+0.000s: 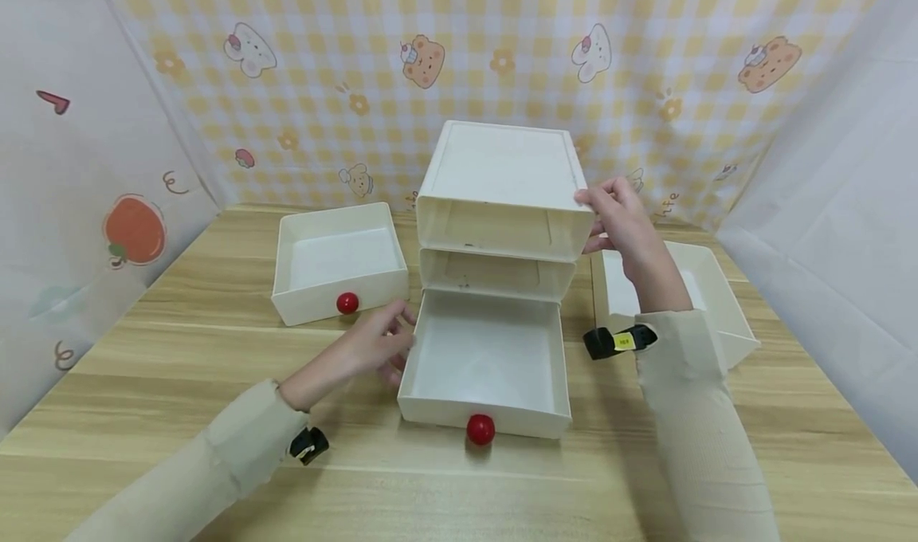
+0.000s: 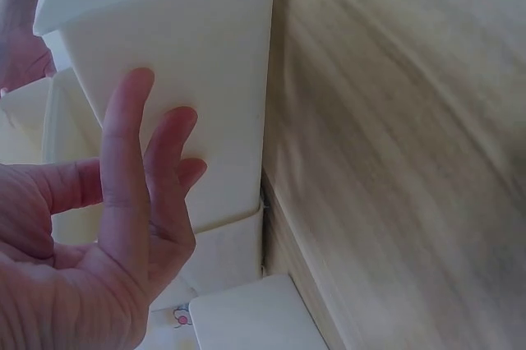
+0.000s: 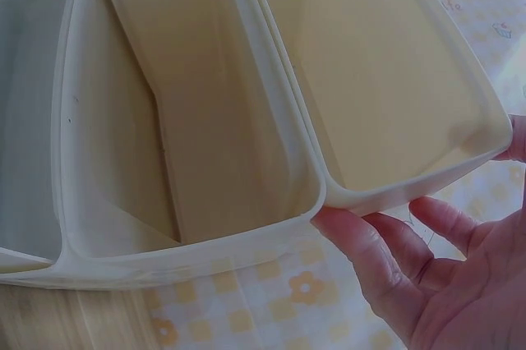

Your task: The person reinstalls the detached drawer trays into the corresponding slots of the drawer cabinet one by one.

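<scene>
Cabinet: the white drawer cabinet (image 1: 502,199) stands mid-table, its bottom drawer (image 1: 488,367) pulled out.
Your left hand (image 1: 376,349): fingers straight, against that drawer's left wall.
Your right hand (image 1: 622,221): grips the cabinet's top right edge.
Around: two loose drawers — left one (image 1: 337,261), right one (image 1: 699,291) — flank it.

Your light wooden table (image 1: 179,367) carries a white plastic three-tier drawer cabinet (image 1: 502,199) at centre, its bottom drawer (image 1: 488,367) pulled out. A loose white drawer with a red knob (image 1: 337,263) sits left, another loose white drawer (image 1: 706,287) right.
</scene>
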{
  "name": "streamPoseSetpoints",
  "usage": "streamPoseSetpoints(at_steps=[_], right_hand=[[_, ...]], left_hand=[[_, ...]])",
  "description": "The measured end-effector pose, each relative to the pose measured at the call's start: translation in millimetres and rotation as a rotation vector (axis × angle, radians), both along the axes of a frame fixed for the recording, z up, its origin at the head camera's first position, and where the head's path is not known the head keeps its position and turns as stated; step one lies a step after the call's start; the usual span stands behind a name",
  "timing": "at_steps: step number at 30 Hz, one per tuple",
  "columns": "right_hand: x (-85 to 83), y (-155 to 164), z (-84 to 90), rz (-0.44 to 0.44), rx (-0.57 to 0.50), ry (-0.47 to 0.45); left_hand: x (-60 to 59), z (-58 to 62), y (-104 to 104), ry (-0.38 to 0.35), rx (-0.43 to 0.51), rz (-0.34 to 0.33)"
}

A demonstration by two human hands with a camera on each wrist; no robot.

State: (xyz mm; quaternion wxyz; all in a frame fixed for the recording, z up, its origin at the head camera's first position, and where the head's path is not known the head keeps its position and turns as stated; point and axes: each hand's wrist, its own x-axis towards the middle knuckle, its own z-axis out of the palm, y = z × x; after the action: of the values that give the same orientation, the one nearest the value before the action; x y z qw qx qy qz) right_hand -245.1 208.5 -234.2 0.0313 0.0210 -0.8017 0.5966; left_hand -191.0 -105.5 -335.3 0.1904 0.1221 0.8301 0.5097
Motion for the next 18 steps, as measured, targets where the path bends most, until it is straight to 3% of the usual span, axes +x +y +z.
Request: streamPoseSetpoints(at_steps=[18], right_hand=[[-1.5, 0.5, -1.5, -0.003, 0.006, 0.005]], left_hand=[[-17.5, 2.5, 3.3, -0.030, -0.007, 0.009]])
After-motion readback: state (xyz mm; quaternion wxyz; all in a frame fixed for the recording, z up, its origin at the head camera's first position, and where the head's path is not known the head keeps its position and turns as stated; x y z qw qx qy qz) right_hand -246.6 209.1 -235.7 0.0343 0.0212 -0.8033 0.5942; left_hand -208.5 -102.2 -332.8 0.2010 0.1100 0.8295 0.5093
